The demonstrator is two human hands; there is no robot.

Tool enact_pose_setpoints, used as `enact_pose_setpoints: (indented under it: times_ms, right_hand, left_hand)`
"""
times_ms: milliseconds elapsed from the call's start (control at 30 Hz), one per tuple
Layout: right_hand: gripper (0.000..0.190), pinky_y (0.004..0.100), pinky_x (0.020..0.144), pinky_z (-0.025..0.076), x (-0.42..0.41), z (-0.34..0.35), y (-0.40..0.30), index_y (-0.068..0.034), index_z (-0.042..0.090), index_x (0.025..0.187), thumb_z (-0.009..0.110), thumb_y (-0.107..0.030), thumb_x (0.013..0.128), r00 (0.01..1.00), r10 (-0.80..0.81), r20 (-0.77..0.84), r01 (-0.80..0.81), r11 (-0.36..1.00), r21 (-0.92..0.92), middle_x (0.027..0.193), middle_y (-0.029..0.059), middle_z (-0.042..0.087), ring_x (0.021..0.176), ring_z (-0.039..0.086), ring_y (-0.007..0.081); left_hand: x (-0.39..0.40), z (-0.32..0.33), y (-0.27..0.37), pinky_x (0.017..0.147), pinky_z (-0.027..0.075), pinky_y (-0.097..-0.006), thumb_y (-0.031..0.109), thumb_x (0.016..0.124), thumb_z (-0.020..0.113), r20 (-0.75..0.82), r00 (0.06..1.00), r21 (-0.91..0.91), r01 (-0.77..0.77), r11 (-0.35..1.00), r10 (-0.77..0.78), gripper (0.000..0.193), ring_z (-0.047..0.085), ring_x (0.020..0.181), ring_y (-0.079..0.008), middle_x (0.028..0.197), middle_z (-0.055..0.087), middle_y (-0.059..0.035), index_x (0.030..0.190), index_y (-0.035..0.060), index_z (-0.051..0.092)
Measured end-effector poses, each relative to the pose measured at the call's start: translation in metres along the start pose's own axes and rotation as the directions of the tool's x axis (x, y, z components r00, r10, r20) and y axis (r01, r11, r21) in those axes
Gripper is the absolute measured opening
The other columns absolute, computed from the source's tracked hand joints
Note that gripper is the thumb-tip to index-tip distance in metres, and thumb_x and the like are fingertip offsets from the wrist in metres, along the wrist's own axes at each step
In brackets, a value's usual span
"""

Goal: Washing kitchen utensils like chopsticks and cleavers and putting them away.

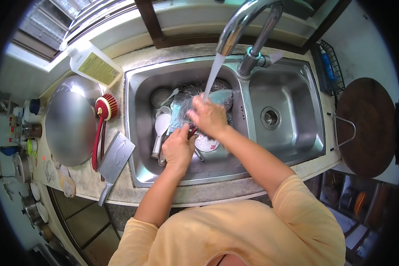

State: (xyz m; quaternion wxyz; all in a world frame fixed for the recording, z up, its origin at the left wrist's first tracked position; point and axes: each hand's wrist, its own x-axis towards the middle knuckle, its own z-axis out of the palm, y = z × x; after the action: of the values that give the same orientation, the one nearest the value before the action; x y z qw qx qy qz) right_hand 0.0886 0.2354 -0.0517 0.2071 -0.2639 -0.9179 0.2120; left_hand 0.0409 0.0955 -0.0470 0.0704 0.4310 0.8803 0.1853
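Note:
Both my hands are over the left basin of a steel double sink (143, 173), where water pours from the chrome faucet (226, 43). My left hand (179, 146) is closed around a dark red handle (192, 132), whose far end is blurred under the splashing. Directly under the stream, my right hand (207, 116) has its fingers spread and blurred by motion; whether it grips anything is unclear. Around them lie a white rice paddle (162, 123), a light blue cloth or sponge (175, 114), a greenish bowl (222, 96), a perforated metal strainer (216, 84) and a floral white dish (206, 143).
Left of the sink are a cleaver (117, 159), a red-handled scrub brush (107, 108), a large round metal lid (70, 128) and a white plastic jug (94, 66). The right basin has a drain (271, 118). A round dark board (365, 128) stands at the right.

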Motion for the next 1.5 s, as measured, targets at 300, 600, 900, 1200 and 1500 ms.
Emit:
enact_pose_setpoints:
  times_ms: [300,600,900,1200,1500]
  right_hand:
    - [0.023,0.0412,0.06,0.05,-0.01,-0.011,-0.002,-0.01,0.057,0.093,0.068,-0.02,0.075,0.992,-0.106,-0.063,0.11,0.991,0.072,0.086,0.0099,0.058,0.069,0.061,0.0317]
    - [0.018,0.0251,0.068,0.048,0.01,-0.016,0.023,-0.003,0.062,0.089,0.07,-0.005,0.073,0.949,0.283,-0.135,-0.148,0.784,0.604,0.081,0.0055,0.063,0.077,0.06,0.0118]
    - [0.022,0.0238,0.057,0.045,0.013,-0.011,0.001,-0.002,0.064,0.087,0.073,-0.016,0.072,0.926,0.366,0.091,-0.308,0.596,0.741,0.065,0.0014,0.059,0.061,0.054,0.0057]
    - [0.034,0.0377,0.065,0.049,-0.018,-0.003,0.014,-0.012,0.061,0.101,0.072,-0.029,0.073,0.968,0.212,-0.135,-0.162,0.937,0.31,0.091,0.0077,0.058,0.073,0.059,0.0259]
    - [0.025,0.0475,0.064,0.047,-0.009,0.004,0.011,-0.014,0.056,0.087,0.064,-0.036,0.077,0.99,0.139,-0.024,-0.138,0.988,0.067,0.093,0.01,0.051,0.083,0.059,0.0324]
  left_hand:
    - [0.014,-0.013,0.007,0.067,0.047,-0.0408,0.031,0.071,0.074,0.221,0.953,-0.057,0.225,0.973,-0.207,0.035,0.062,0.075,-0.0315,0.083,0.063,-0.0093,0.098,0.0119,0.063]
    - [0.012,0.001,0.01,0.062,0.05,-0.0451,0.022,0.079,0.063,0.134,0.991,-0.014,0.023,1.0,-0.021,0.026,0.062,0.077,-0.0336,0.088,0.056,-0.0165,0.095,0.0031,0.057]
    - [0.011,0.005,0.005,0.068,0.048,-0.0453,0.025,0.078,0.064,0.294,0.954,0.104,-0.086,0.991,0.052,0.029,0.061,0.076,-0.0356,0.089,0.059,-0.0135,0.102,0.008,0.063]
    - [0.002,-0.013,-0.007,0.071,0.047,-0.0454,0.028,0.08,0.063,0.195,0.942,-0.174,0.308,0.935,-0.274,0.028,0.062,0.082,-0.0362,0.091,0.064,-0.0153,0.099,0.0074,0.06]
    - [-0.029,-0.009,-0.002,0.068,0.048,-0.0423,0.028,0.079,0.065,0.018,0.983,-0.234,0.18,0.955,-0.181,0.033,0.062,0.079,-0.032,0.088,0.062,-0.0106,0.106,0.0087,0.061]
